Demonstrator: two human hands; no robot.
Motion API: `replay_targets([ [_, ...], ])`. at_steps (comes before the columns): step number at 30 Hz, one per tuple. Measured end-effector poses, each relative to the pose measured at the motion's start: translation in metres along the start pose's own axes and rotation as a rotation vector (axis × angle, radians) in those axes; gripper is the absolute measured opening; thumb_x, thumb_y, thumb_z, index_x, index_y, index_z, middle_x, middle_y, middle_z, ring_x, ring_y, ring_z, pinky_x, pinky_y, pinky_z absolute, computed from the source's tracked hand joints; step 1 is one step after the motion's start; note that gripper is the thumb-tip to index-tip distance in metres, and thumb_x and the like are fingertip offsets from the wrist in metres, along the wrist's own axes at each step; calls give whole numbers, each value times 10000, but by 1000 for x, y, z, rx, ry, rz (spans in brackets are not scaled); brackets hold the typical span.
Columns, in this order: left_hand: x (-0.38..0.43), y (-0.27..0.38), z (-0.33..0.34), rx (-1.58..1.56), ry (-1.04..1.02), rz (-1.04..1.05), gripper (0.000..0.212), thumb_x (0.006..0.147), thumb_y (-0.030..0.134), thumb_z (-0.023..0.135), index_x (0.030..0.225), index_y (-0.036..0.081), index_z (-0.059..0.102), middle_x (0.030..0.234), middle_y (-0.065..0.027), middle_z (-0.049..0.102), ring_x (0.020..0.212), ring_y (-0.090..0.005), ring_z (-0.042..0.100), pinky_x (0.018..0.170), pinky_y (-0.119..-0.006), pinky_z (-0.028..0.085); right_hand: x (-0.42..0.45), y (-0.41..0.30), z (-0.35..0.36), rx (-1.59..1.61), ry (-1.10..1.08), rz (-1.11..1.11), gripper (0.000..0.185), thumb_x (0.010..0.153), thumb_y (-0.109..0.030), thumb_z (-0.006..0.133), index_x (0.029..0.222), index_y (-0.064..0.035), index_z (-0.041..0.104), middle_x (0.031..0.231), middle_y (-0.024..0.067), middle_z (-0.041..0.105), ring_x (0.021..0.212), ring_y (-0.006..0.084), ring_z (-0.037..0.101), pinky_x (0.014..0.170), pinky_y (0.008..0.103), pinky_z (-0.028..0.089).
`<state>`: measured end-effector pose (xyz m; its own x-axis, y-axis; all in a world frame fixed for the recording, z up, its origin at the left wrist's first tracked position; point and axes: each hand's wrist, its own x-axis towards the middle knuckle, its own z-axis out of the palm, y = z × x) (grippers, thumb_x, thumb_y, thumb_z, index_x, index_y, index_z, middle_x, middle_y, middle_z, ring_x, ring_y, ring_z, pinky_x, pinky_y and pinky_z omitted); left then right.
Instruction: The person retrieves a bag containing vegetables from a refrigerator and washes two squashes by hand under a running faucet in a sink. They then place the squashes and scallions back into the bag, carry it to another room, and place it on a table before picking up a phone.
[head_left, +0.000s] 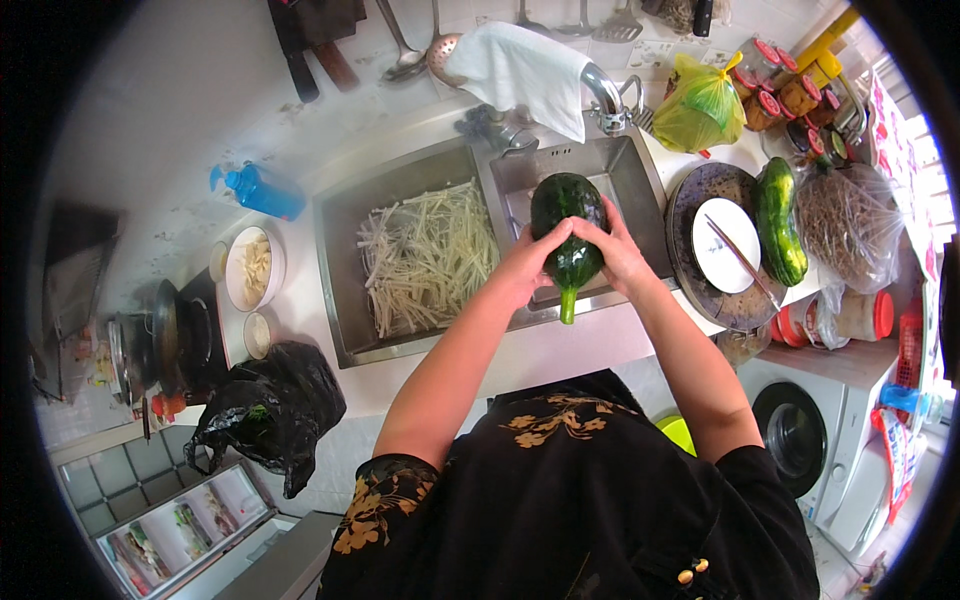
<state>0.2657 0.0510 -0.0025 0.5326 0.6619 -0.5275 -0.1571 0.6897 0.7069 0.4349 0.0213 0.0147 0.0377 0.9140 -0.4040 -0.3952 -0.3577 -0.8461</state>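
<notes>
My left hand (529, 264) and my right hand (615, 251) hold a large dark green squash (568, 202) from both sides, thumbs meeting on top of it. Its light green stem points towards me. The squash is above the right basin of the steel sink (634, 161), near the front rim. Pale, thin strips of food (427, 259) lie in the left basin. A chrome faucet (611, 112) stands behind the basins, with a white cloth (517, 71) draped over its spout. My fingertips beneath the squash are partly hidden.
On the right are a round dark board (679, 247) with a white plate (726, 259) and chopsticks, a green gourd (778, 217), and a yellow-green bag (697, 112). On the left stand a blue pump bottle (262, 193), a bowl of pale pieces (276, 266) and a black plastic bag (300, 397).
</notes>
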Motion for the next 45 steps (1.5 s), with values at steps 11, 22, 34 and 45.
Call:
replay_targets([
  [11,-3,0,20,-81,164,90,609,872,378,717,1329,75,454,1181,-80,613,1042,-218,647,855,-424,549,4,-1,-7,-85,38,-109,924,798,-247,795,1512,-50,243,1375,138,475,1252,231,481,1053,352,395],
  [22,-3,6,16,-39,124,34,633,857,460,713,1319,90,487,1216,-82,601,1068,-223,633,859,-415,540,3,-4,-5,-77,33,-91,1108,728,-339,850,1521,12,160,1425,181,424,1286,252,460,1073,366,375],
  [34,3,2,-9,-353,51,110,717,823,399,759,1380,97,424,1242,-79,584,1065,-205,634,832,-368,559,-8,-18,5,-295,-171,-52,1012,742,-357,846,1457,62,266,1326,190,506,1213,250,514,1049,359,395],
  [45,1,1,-2,-365,-8,133,663,841,397,740,1357,89,459,1196,-71,614,1059,-193,632,870,-367,542,-19,-17,8,-338,-40,-148,992,711,-354,863,1407,96,318,1257,195,558,1152,245,559,1011,349,433],
])
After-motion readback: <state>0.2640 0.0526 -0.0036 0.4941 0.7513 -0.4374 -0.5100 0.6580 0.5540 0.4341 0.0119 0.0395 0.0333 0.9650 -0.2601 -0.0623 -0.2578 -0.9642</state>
